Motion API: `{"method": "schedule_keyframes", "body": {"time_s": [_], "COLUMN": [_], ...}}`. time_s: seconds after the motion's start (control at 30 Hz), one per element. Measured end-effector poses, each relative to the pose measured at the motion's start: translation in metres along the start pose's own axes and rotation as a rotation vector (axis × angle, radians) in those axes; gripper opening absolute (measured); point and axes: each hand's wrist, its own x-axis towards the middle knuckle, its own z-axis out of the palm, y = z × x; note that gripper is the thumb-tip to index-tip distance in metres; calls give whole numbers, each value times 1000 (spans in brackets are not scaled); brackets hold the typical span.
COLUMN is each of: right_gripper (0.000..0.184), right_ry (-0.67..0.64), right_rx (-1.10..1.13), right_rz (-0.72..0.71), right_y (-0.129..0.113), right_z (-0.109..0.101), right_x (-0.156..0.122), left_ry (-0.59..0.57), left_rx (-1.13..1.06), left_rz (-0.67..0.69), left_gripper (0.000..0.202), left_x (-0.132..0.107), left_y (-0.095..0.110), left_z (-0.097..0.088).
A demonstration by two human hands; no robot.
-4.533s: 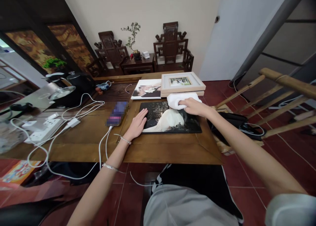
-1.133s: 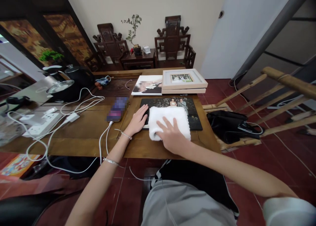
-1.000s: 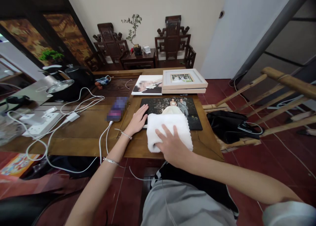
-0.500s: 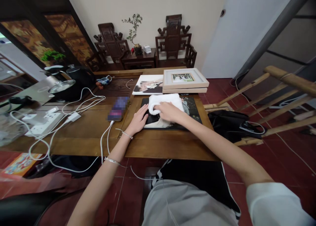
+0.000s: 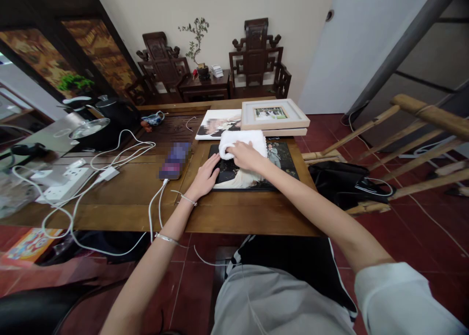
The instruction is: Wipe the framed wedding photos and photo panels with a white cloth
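Observation:
A dark photo panel lies flat on the wooden table, showing figures in light clothing. My right hand presses a folded white cloth onto its upper part, the fingers bent into the fabric. The cloth hides the panel's far edge. My left hand rests flat at the panel's left edge, fingers stretched out and holding nothing.
Behind the panel lie a white photo print and stacked light wooden frames. A phone on a cable is to the left, near a power strip and tangled white cords. A bamboo chair stands at the right.
My right hand has pushed the white cloth a little away from me, toward the panel's far edge, uncovering more of the picture's middle. My left hand stays in place.

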Motion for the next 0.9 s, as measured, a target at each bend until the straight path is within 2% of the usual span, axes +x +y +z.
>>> {"method": "schedule_keyframes", "body": {"time_s": [0.17, 0.27, 0.43, 0.57, 0.7, 0.9], "right_gripper": [57, 54, 46, 45, 51, 57], "right_ry": [-4, -52, -76, -213, -181, -106], "right_rx": [-62, -80, -46, 26, 46, 32], "right_rz": [-10, -36, -97, -133, -129, -22], "right_y": [-26, -44, -74, -83, -71, -37], "right_z": [15, 19, 14, 5, -1, 0], "right_x": [-39, -68, -121, -148, -142, -82], "left_ry": [7, -18, -27, -28, -27, 6], "left_rx": [-54, -55, -32, -23, -18, -56], "left_rz": [-51, -47, -44, -39, -34, -14], "left_gripper": [52, 53, 51, 51, 50, 51], "left_x": [0, 1, 0, 0, 0, -1], "left_y": [1, 2, 3, 5, 5, 9], "left_z": [0, -1, -2, -2, -3, -5]}}
